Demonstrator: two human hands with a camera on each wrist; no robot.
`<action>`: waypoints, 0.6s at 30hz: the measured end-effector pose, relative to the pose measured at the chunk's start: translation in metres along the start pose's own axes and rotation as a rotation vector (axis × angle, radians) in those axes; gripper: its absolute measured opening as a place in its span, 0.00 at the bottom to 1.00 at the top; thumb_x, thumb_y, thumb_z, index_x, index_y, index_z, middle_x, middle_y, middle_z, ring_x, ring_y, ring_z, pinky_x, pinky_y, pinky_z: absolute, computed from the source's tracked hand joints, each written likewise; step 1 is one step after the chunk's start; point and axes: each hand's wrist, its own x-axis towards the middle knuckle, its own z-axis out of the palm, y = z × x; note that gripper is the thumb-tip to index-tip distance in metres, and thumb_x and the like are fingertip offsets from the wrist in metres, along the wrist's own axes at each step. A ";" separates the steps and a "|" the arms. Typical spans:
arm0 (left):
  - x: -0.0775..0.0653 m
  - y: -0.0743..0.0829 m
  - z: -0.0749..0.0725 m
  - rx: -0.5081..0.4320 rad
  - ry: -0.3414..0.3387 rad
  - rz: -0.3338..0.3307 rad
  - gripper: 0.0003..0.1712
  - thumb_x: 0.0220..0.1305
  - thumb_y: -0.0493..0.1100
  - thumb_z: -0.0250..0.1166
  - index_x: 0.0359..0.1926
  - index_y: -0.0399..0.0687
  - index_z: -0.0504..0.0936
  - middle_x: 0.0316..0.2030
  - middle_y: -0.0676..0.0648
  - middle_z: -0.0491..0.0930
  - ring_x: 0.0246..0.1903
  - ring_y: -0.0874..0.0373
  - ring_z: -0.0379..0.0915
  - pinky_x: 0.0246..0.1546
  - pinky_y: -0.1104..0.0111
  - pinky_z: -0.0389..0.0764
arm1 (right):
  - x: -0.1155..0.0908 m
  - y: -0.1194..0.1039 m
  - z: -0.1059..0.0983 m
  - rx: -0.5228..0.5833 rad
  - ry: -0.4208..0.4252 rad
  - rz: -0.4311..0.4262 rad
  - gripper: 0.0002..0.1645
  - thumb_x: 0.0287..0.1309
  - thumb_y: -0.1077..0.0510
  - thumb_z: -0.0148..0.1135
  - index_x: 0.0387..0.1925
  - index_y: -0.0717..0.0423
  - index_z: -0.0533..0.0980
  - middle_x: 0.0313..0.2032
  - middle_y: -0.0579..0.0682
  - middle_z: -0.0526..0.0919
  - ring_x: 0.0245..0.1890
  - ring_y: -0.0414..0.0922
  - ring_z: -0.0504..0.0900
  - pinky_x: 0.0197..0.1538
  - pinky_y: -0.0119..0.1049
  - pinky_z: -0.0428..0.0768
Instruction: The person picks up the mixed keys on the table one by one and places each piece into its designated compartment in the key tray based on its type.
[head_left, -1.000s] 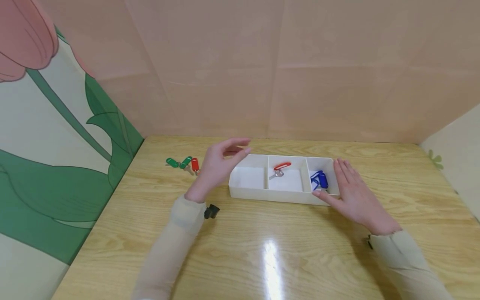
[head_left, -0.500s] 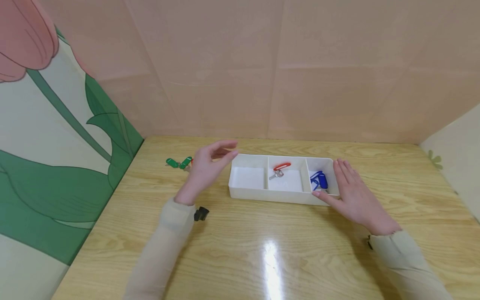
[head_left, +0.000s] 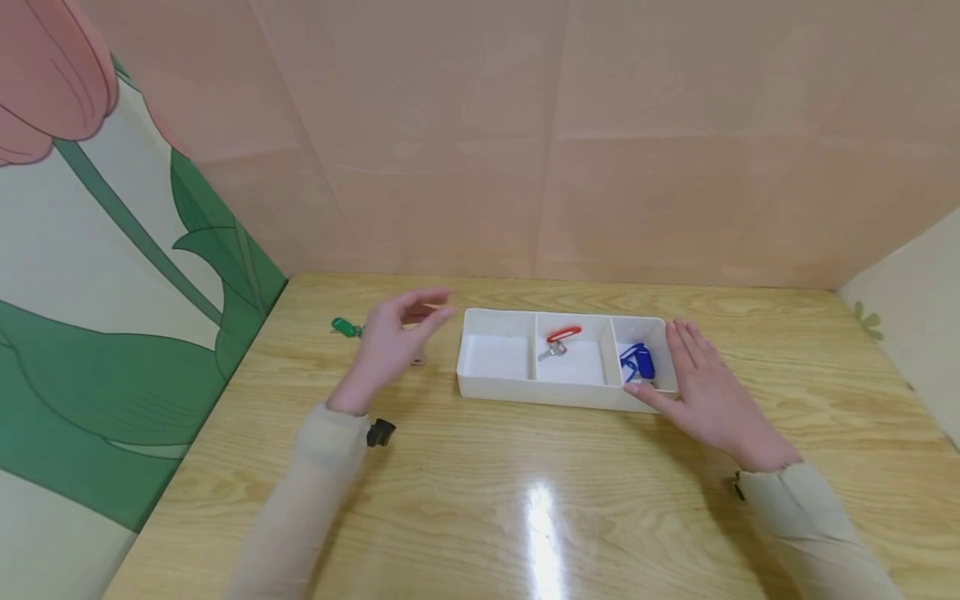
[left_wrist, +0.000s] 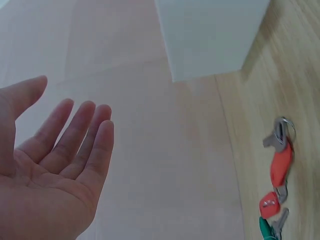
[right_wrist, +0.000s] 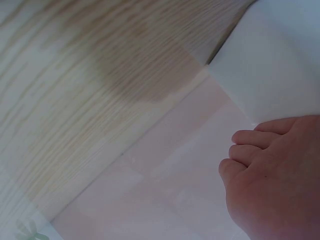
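Observation:
A white box (head_left: 498,389) with three compartments stands on the table. In its middle compartment lies a red key tag (head_left: 564,334) with a key (head_left: 553,349); blue key tags (head_left: 646,362) lie in the right one. My right hand (head_left: 708,392) rests against the box's right end, fingers straight along the wall, thumb at the front rim. Left of the box, my left hand (head_left: 386,346) hovers with nothing in it, thumb and fingers apart. Beneath it, partly hidden in the head view, are a green key tag (head_left: 345,327) and, in the left wrist view, red key tags (left_wrist: 281,165) with keys.
The wooden table (head_left: 465,500) runs back to a pinkish wall (head_left: 525,167). A wall with painted flowers (head_left: 112,250) borders the left side, and a pale wall (head_left: 918,308) stands at the right.
My left hand has moved left, away from the box's left compartment and over the loose key tags, now covering some of them. The right hand and the box stay where they were.

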 end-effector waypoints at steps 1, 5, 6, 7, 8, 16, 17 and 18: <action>0.000 -0.001 -0.001 0.003 0.002 0.004 0.22 0.69 0.57 0.68 0.59 0.55 0.84 0.51 0.54 0.84 0.50 0.55 0.80 0.55 0.57 0.79 | 0.000 0.000 0.000 -0.001 0.001 -0.002 0.65 0.65 0.30 0.59 0.79 0.67 0.38 0.78 0.68 0.39 0.78 0.57 0.32 0.76 0.53 0.36; -0.002 -0.007 -0.005 0.018 0.010 0.018 0.19 0.70 0.53 0.68 0.58 0.52 0.84 0.51 0.51 0.84 0.49 0.54 0.80 0.54 0.58 0.80 | 0.000 0.000 0.000 -0.004 0.006 -0.008 0.65 0.65 0.30 0.59 0.79 0.67 0.39 0.78 0.68 0.40 0.78 0.57 0.33 0.76 0.54 0.38; -0.003 -0.009 -0.006 0.022 0.013 0.015 0.19 0.70 0.52 0.68 0.57 0.52 0.84 0.51 0.51 0.84 0.49 0.55 0.80 0.53 0.58 0.80 | 0.000 0.000 0.000 -0.002 0.006 -0.008 0.65 0.65 0.30 0.59 0.79 0.67 0.39 0.78 0.68 0.40 0.78 0.57 0.32 0.77 0.54 0.38; -0.003 -0.010 -0.007 0.025 0.014 0.013 0.19 0.70 0.52 0.68 0.57 0.52 0.85 0.51 0.50 0.84 0.48 0.55 0.81 0.52 0.57 0.81 | 0.000 0.000 0.000 -0.004 0.006 -0.008 0.65 0.65 0.30 0.59 0.79 0.67 0.39 0.78 0.68 0.40 0.78 0.57 0.33 0.76 0.55 0.38; -0.004 -0.012 -0.008 0.031 0.014 0.010 0.19 0.70 0.52 0.68 0.57 0.52 0.85 0.51 0.49 0.84 0.48 0.55 0.81 0.51 0.57 0.81 | 0.000 0.000 0.000 -0.004 0.006 -0.008 0.65 0.65 0.30 0.59 0.79 0.67 0.39 0.78 0.68 0.40 0.78 0.57 0.32 0.76 0.55 0.38; -0.008 -0.019 -0.013 0.075 0.004 -0.036 0.21 0.69 0.54 0.68 0.58 0.52 0.84 0.52 0.50 0.84 0.48 0.55 0.80 0.50 0.56 0.81 | 0.000 0.001 0.000 -0.006 -0.001 -0.001 0.65 0.65 0.30 0.59 0.79 0.67 0.38 0.78 0.68 0.39 0.78 0.57 0.32 0.76 0.54 0.37; -0.008 -0.020 -0.014 0.077 0.002 -0.040 0.21 0.69 0.54 0.68 0.59 0.52 0.83 0.52 0.50 0.84 0.48 0.55 0.80 0.50 0.57 0.81 | 0.000 0.001 0.000 -0.006 0.001 -0.002 0.65 0.65 0.30 0.59 0.79 0.67 0.38 0.78 0.68 0.40 0.78 0.57 0.32 0.76 0.55 0.37; -0.008 -0.022 -0.014 0.081 0.004 -0.044 0.22 0.70 0.55 0.68 0.59 0.52 0.83 0.52 0.50 0.84 0.48 0.56 0.80 0.50 0.57 0.82 | 0.000 0.001 0.000 -0.005 0.003 -0.003 0.65 0.65 0.30 0.59 0.79 0.67 0.38 0.78 0.68 0.40 0.78 0.57 0.32 0.76 0.55 0.38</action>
